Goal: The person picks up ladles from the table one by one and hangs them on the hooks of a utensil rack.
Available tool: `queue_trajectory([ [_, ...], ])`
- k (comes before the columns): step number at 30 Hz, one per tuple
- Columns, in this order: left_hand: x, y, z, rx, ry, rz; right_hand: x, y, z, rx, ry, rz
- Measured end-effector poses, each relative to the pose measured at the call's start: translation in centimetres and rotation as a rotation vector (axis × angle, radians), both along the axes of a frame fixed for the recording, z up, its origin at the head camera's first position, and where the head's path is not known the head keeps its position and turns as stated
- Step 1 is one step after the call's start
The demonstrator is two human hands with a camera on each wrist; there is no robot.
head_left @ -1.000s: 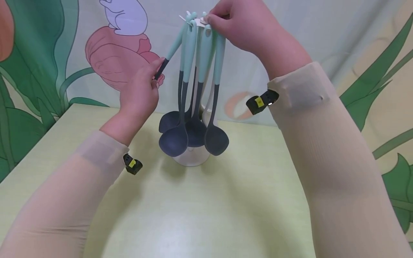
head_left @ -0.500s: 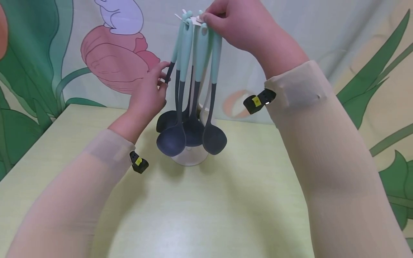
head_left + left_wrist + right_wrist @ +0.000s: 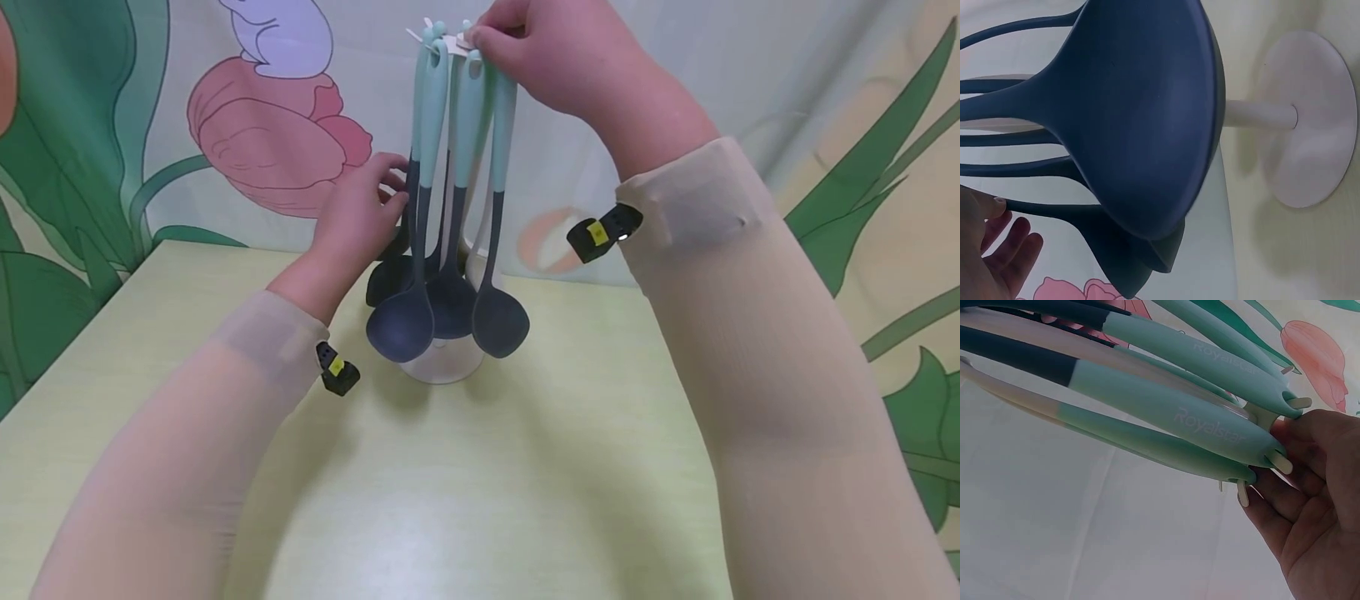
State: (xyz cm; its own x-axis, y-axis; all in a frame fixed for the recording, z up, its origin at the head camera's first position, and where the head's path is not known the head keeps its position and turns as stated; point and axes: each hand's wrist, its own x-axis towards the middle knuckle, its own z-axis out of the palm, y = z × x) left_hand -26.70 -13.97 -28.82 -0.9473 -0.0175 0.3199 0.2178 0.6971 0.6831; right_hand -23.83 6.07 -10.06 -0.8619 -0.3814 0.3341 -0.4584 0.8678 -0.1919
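Observation:
A white utensil stand [image 3: 442, 367] holds several hanging cooking utensils with mint-green handles. Ladles with dark blue bowls, such as the front ladle [image 3: 401, 325], hang in front. At the stand's top, my right hand [image 3: 558, 58] grips the hub among the hooks; the right wrist view shows its fingers [image 3: 1275, 500] curled behind the handle ends. To the left, my left hand [image 3: 360, 204] pinches the dark shaft of a utensil with a flared head [image 3: 1110, 250]. That head is partly hidden behind other utensils. The remaining left fingers [image 3: 1019, 256] are spread off the shaft.
The stand is on a pale yellow-green table [image 3: 480, 483], near its back edge. Behind the table hangs a curtain [image 3: 262, 125] printed with flowers, leaves and a rabbit. A small black device [image 3: 337, 371] sits at each sleeve cuff.
My left hand has moved right, towards the stand, swinging the pinched utensil from a slant to nearly upright among the others. The right hand stays at the stand's top; the view shifted slightly.

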Motion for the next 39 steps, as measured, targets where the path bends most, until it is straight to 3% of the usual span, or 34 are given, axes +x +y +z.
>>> queue_trajectory([
  [4, -0.2, 0.3, -0.1, -0.029, -0.008, 0.009, 0.0, 0.0, 0.0, -0.003, 0.001, 0.0],
  [16, 0.0, 0.6, 0.0, 0.005, -0.039, -0.005, 0.1, -0.1, 0.1, 0.004, 0.027, 0.015],
  [22, 0.4, 0.5, -0.1, 0.034, -0.075, -0.046, 0.0, 0.1, 0.0, 0.013, 0.034, 0.007],
  [30, 1.3, -0.3, -0.2, 0.014, -0.082, -0.087, 0.2, 0.0, -0.4, -0.017, 0.02, 0.003],
  [39, 3.3, -2.9, -0.7, -0.112, -0.068, -0.136, 0.0, 0.4, -1.9, -0.118, 0.001, 0.052],
])
